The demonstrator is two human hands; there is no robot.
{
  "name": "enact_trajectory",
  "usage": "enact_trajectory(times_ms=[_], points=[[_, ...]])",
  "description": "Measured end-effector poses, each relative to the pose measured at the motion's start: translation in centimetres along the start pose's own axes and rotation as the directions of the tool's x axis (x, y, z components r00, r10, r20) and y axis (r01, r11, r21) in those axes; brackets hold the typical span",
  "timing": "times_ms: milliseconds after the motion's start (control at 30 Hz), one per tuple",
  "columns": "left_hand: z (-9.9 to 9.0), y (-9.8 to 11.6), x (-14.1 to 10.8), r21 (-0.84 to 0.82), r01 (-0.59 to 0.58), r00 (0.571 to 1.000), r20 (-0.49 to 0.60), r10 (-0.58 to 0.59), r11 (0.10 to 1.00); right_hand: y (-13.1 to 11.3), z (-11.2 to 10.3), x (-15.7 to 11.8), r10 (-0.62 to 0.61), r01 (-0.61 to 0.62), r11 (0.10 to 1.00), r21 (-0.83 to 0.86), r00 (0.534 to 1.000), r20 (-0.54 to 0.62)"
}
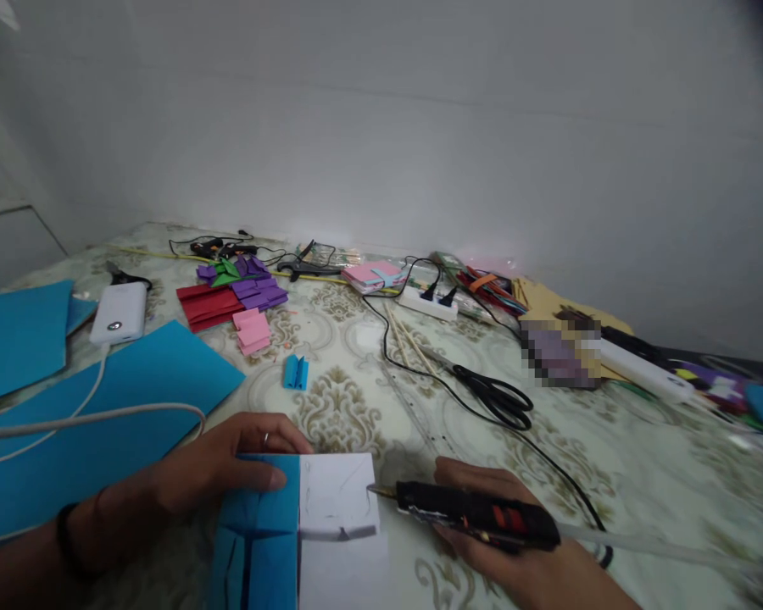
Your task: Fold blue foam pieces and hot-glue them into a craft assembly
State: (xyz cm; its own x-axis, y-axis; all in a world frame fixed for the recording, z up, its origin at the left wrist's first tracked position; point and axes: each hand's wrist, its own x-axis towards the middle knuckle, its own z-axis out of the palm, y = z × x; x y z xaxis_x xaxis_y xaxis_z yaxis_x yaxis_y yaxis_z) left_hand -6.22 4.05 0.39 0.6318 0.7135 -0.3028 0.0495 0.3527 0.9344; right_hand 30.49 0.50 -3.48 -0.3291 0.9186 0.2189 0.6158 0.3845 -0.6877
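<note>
A box-like piece of folded blue and white paper (pixel 336 491) stands at the bottom centre. My left hand (pixel 254 453) grips its blue side, the thumb on top and the fingers behind. In my right hand (pixel 489 525) is a black hot glue gun (pixel 470 512), its metal tip at the right edge of the white panel. Thin marks that look like glue lines show on that panel. A small folded blue paper piece (pixel 296 373) lies beyond the box.
Blue sheets (pixel 133 398) and a white power bank (pixel 119 313) with its cable lie left. Folded red, purple and pink papers (pixel 253 330) sit behind. Black-handled scissors (pixel 492 394), a clear ruler, sticks, a black cord and a power strip (pixel 429 303) are right of centre.
</note>
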Motion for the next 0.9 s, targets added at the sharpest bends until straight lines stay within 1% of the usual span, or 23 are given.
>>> enact_trajectory(times_ms=[67, 167, 200, 233, 300, 400, 533, 633, 767, 900], points=[[0.0, 0.2, 0.0, 0.046, -0.007, 1.000, -0.004, 0.008, 0.999, -0.1, 0.0, 0.0, 0.001, -0.001, 1.000, -0.015, 1.000, 0.007], [0.0, 0.3, 0.0, 0.076, -0.025, 1.000, -0.009, 0.026, 0.997, -0.9, -0.3, 0.4, -0.005, 0.004, 1.000, -0.029, 1.000, -0.027], [0.0, 0.3, 0.0, 0.071, -0.028, 1.000, -0.007, 0.029, 0.997, -1.3, -0.5, 0.7, 0.001, -0.001, 1.000, -0.030, 1.000, 0.010], [0.0, 0.2, 0.1, 0.064, -0.024, 1.000, -0.002, 0.024, 0.998, -1.8, -0.7, 1.0, -0.007, 0.009, 1.000, -0.023, 0.997, 0.076], [0.1, 0.2, 0.2, 0.058, -0.013, 1.000, 0.010, 0.012, 0.998, -2.6, -1.0, 1.6, -0.056, 0.054, 0.998, 0.017, 0.987, 0.154], [0.2, 0.1, 0.3, 0.052, -0.017, 1.000, 0.024, 0.015, 0.999, -3.4, -1.3, 2.1, -0.099, 0.093, 0.995, 0.046, 0.980, 0.175], [0.6, 0.1, 0.3, 0.056, -0.007, 0.999, 0.036, 0.005, 0.998, -3.6, -1.4, 2.1, -0.125, 0.118, 0.992, 0.052, 0.977, 0.172], [1.0, 0.3, 0.2, 0.086, -0.023, 0.999, 0.045, 0.020, 0.996, -3.8, -1.4, 2.1, -0.128, 0.122, 0.991, 0.045, 0.976, 0.177], [1.5, 0.4, 0.1, 0.125, -0.049, 0.999, 0.029, 0.046, 0.991, -4.3, -1.2, 2.2, -0.162, 0.157, 0.987, 0.045, 0.976, 0.146], [1.9, 0.4, -0.1, 0.160, -0.051, 0.999, 0.002, 0.052, 0.986, -4.9, -1.2, 2.2, -0.194, 0.192, 0.981, 0.033, 0.974, 0.119]])
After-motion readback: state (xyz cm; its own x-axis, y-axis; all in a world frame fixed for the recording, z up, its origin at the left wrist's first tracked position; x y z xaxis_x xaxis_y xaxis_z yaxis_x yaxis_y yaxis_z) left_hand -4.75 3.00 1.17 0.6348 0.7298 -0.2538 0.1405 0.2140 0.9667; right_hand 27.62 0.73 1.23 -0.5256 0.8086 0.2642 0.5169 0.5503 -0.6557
